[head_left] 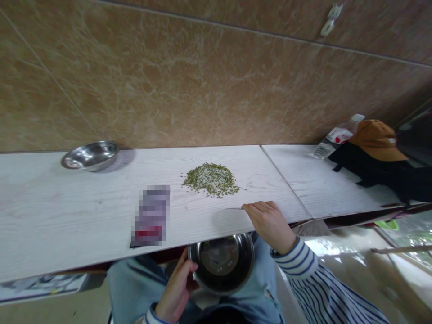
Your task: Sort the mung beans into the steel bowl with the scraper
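Note:
My left hand [180,281] grips the left rim of a steel bowl [221,284], just below the front edge of the table. A few green bits and some liquid or a shine show inside the bowl; I cannot tell which. Over the table's front edge, my right hand [270,225] is closed, pinching a thin flat thing [235,208] seen nearly edge-on; its kind is unclear. Beyond that hand, a loose pile of green beans mixed with white grains [212,179] lies spread on the white tabletop [195,216].
Another steel bowl [91,156] stands at the back left by the tiled wall [168,81]. A rectangular, pixelated thing [151,216] lies left of the pile. At the right are a plastic bottle [337,137], an orange-brown cap [378,139] and a black cloth item [364,168].

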A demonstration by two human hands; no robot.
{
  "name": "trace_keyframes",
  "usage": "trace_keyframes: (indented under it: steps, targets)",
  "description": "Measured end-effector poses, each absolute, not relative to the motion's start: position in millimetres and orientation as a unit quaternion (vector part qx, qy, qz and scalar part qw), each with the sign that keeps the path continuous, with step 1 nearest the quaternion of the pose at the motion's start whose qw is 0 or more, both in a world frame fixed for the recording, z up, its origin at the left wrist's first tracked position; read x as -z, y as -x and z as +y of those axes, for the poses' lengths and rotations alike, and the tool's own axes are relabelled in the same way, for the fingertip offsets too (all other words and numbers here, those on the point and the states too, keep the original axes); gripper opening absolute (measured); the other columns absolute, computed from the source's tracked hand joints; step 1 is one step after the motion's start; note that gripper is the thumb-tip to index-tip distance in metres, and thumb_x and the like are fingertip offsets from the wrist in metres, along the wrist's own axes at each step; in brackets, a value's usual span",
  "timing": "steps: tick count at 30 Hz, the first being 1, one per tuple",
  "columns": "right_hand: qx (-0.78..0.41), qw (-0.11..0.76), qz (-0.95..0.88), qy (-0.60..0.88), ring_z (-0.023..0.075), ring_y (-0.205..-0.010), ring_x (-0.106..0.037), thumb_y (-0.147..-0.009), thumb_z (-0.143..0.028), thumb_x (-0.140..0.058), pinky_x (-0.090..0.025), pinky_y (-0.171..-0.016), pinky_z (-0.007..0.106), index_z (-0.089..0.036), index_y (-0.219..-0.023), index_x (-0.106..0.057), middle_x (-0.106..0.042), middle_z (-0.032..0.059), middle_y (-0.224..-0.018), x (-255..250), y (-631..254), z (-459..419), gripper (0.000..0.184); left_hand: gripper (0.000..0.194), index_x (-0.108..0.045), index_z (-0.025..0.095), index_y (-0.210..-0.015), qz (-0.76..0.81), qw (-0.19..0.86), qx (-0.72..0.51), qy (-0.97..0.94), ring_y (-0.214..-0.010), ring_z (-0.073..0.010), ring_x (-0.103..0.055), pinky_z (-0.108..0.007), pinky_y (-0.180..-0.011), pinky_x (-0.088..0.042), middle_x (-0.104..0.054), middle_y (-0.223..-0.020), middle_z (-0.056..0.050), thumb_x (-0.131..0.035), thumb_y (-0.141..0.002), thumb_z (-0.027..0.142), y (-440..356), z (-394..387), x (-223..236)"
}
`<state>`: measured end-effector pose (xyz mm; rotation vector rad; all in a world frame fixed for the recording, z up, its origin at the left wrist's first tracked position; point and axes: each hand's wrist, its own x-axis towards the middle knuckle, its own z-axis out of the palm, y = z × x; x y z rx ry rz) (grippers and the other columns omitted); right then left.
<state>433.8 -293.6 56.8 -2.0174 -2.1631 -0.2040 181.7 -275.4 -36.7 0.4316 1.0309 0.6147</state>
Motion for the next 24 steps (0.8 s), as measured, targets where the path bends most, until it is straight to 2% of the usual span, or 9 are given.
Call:
trace_keyframes:
  steps: [3,6,10,17,21,24]
  targets:
    - [0.067,0.085,-0.723,0.683,0.0141,-0.086,-0.058,-0.088,-0.015,-0.047,-0.030,-0.075,0.029,-0.021,-0.102,-0.060,-0.068,0.0027,-0.089,-54.4,-440.7,-277.8,0.020,0.047,-0.051,0.025,-0.115,0.485,0.807,-0.277,-0.190,-0.071,-0.0141,-0.056,-0.023,-0.053,-0.039,-0.064,-0.086,0.001,-0.054,-0.069,0.016,-184.0,-273.3,35.3]
    - [0.065,0.081,-0.721,0.686,0.0140,-0.087,-0.058,-0.088,-0.015,-0.047,-0.030,-0.075,0.028,-0.022,-0.102,-0.059,-0.068,0.0021,-0.090,-53.4,-447.0,-261.5,0.020,0.049,-0.049,0.025,-0.116,0.503,0.795,-0.277,-0.196,-0.063,-0.0136,-0.055,-0.023,-0.049,-0.036,-0.063,-0.076,0.002,-0.052,-0.068,0.015,-189.4,-272.8,33.2]
    - [0.061,0.065,-0.722,0.687,0.0138,-0.088,-0.058,-0.089,-0.015,-0.046,-0.030,-0.076,0.028,-0.022,-0.104,-0.059,-0.068,0.0021,-0.089,-53.0,-452.9,-239.6,0.021,0.048,-0.051,0.025,-0.112,0.515,0.789,-0.272,-0.196,-0.060,-0.0140,-0.054,-0.024,-0.049,-0.036,-0.064,-0.074,0.002,-0.054,-0.064,0.016,-196.5,-270.8,35.0]
    - [0.059,0.050,-0.729,0.680,0.0149,-0.088,-0.058,-0.090,-0.018,-0.043,-0.030,-0.078,0.028,-0.022,-0.106,-0.059,-0.068,0.0042,-0.091,-54.0,-453.5,-205.6,0.023,0.029,-0.060,0.022,-0.086,0.545,0.764,-0.287,-0.192,-0.061,-0.0149,-0.052,-0.024,-0.049,-0.035,-0.060,-0.063,0.004,-0.059,-0.056,0.021,-201.4,-262.5,39.5]
    - [0.054,0.080,-0.726,0.680,0.0150,-0.088,-0.059,-0.092,-0.022,-0.040,-0.031,-0.078,0.027,-0.022,-0.108,-0.058,-0.068,0.0044,-0.091,-58.3,-460.1,-190.6,0.024,0.012,-0.057,0.021,-0.069,0.550,0.762,-0.288,-0.184,-0.060,-0.0142,-0.050,-0.026,-0.051,-0.037,-0.057,-0.059,0.004,-0.058,-0.058,0.018,-201.2,-256.4,35.6]
    - [0.048,0.094,-0.710,0.696,0.0146,-0.085,-0.059,-0.093,-0.024,-0.038,-0.032,-0.077,0.026,-0.021,-0.108,-0.058,-0.068,0.0044,-0.089,-61.8,-466.9,-179.3,0.025,0.007,-0.055,0.020,-0.065,0.551,0.763,-0.282,-0.186,-0.060,-0.0137,-0.049,-0.026,-0.051,-0.037,-0.057,-0.060,0.004,-0.057,-0.060,0.016,-199.1,-252.8,36.8]
